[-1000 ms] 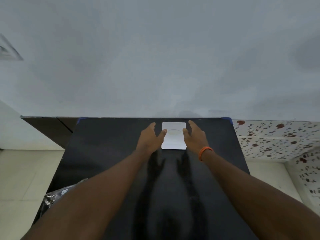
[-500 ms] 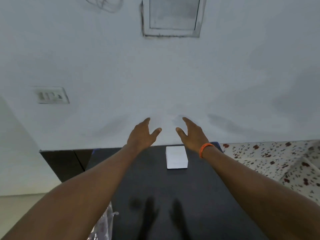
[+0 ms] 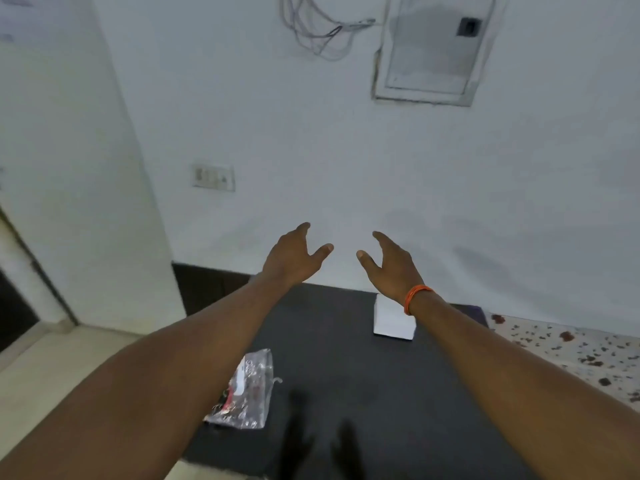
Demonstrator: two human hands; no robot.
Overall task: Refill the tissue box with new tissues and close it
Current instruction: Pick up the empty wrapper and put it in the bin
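Right now both hands are up in the air with nothing in them. The left hand is spread, its grip apart, thumb angled toward the other hand and fingers reaching forward. The right hand mirrors it, grip likewise apart, thumb pointing inward; a clear gap lies between the 2 thumbs. An orange band circles the right wrist. Both forearms stretch out from the bottom corners of the view, and the hands stand out against the pale wall behind them rather than over anything on the tabletop.

Just below the right wrist sits the white tissue box, resting flat on the black tabletop near its far edge. The wrist covers the box's upper corner from this angle, but the hand itself is raised clear of it. I cannot tell from here whether the box's top is open or shut. Closer in and to the left, beside the left forearm, a crinkled clear plastic packet with red and white markings lies on the tabletop near its left edge, well apart from the box. 2 dark hand shadows fall on the tabletop near the bottom.

Further out, a switch plate is fixed on the wall at the left, a recessed panel sits high at the right, and loose wires hang beside it. A speckled counter runs off to the right.
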